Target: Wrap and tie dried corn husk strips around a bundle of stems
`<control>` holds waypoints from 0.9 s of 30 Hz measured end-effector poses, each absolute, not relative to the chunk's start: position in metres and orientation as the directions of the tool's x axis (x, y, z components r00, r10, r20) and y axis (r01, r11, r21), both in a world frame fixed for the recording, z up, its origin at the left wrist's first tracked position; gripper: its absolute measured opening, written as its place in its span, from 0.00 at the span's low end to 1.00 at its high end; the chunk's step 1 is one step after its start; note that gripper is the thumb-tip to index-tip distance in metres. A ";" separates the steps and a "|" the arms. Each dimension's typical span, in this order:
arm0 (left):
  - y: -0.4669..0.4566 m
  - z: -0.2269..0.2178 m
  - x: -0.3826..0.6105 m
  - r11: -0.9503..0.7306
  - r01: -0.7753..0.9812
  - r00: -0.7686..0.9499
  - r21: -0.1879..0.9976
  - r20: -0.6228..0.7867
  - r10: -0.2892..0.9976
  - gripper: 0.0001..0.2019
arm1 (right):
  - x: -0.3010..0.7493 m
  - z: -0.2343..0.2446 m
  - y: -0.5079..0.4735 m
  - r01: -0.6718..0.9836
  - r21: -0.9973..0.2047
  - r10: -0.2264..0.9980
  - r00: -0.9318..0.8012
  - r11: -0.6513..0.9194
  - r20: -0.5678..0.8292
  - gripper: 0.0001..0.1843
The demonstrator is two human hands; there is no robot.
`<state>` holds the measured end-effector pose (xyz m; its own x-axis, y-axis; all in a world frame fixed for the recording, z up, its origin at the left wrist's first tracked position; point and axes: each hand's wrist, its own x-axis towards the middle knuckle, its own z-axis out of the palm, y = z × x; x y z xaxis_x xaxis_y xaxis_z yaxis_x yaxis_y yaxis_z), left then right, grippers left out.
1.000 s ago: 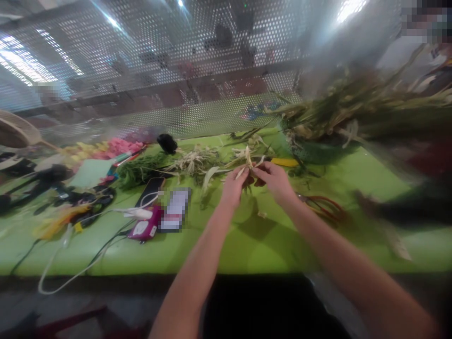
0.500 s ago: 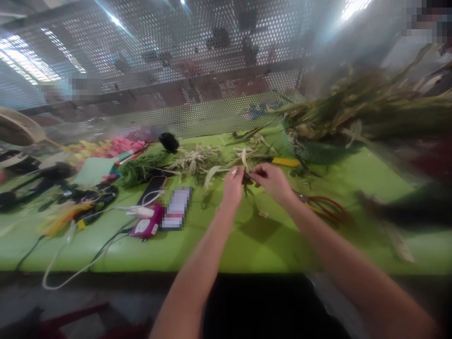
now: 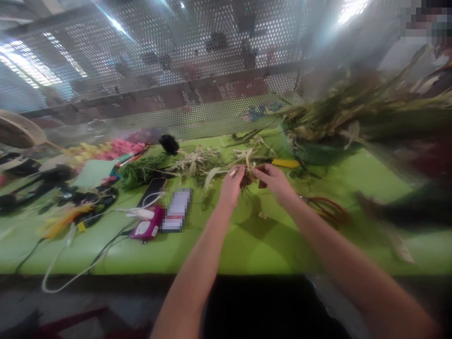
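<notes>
My left hand [image 3: 232, 184] is closed, fingertips pinched on a pale dried plant piece [image 3: 248, 162] with husk-like leaves. Close on its right, my right hand [image 3: 273, 180] pinches the same piece between thumb and fingers. Dark leafy bits hang under the fingertips, and just what they grip is partly hidden. Behind the hands lie a heap of pale dried stems [image 3: 194, 161] and a long curled leaf [image 3: 212, 176]. Red-handled pliers or cutters [image 3: 326, 207] rest beside my right forearm.
A green basin [image 3: 318, 153] piled with dried stalks stands at the right. To the left are a phone [image 3: 177, 209], a magenta power box [image 3: 146, 225] with cables, a yellow glue gun [image 3: 68, 219] and green foliage [image 3: 141, 168]. A yellow-handled tool [image 3: 285, 163] lies behind my right hand.
My right hand has moved slightly left, closer to my left hand. The pale leaves between the fingers have shifted, and both hands still pinch the piece.
</notes>
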<state>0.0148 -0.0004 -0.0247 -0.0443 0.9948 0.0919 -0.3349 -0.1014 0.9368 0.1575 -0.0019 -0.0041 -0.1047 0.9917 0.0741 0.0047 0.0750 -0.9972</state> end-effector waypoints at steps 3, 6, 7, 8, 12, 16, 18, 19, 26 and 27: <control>-0.004 -0.020 0.017 -0.073 -0.326 0.033 0.943 0.088 0.996 0.17 | 0.161 -0.002 0.001 -0.132 -0.990 0.995 -0.083 0.050 0.062 0.17; -0.008 -0.016 0.018 -0.037 -0.292 0.089 0.956 0.066 0.994 0.17 | 0.163 0.000 0.002 -0.204 -0.975 0.991 -0.076 0.091 0.108 0.17; -0.008 -0.016 0.017 -0.036 -0.269 0.101 0.962 0.066 0.993 0.17 | 0.163 0.001 0.001 -0.207 -0.973 0.990 -0.070 0.107 0.124 0.16; -0.008 -0.016 0.017 -0.040 -0.244 0.113 0.969 0.070 0.991 0.17 | 0.163 0.002 0.001 -0.202 -0.972 0.989 -0.059 0.123 0.138 0.15; -0.007 -0.019 0.014 -0.079 -0.152 0.146 0.985 0.102 0.984 0.16 | 0.163 0.005 0.000 -0.172 -0.969 0.983 -0.002 0.179 0.182 0.12; -0.006 -0.020 0.013 -0.093 -0.100 0.145 0.991 0.108 0.984 0.15 | 0.165 0.004 0.003 -0.137 -0.975 0.984 -0.014 0.173 0.177 0.13; -0.006 -0.019 0.014 -0.103 -0.117 0.107 0.988 0.115 0.988 0.15 | 0.168 0.003 0.004 -0.071 -0.977 0.979 -0.008 0.203 0.204 0.15; -0.005 -0.018 0.014 -0.114 -0.129 0.086 0.985 0.126 0.988 0.15 | 0.169 0.002 0.004 -0.022 -0.972 0.972 0.007 0.233 0.233 0.17; 0.000 -0.022 0.017 -0.209 -0.051 -0.026 0.977 0.208 0.978 0.14 | 0.168 -0.001 0.001 0.254 -0.889 0.924 -0.072 0.381 0.375 0.09; 0.001 -0.022 0.017 -0.216 -0.020 -0.024 0.976 0.215 0.976 0.14 | 0.168 -0.001 0.001 0.251 -0.893 0.927 -0.068 0.373 0.368 0.09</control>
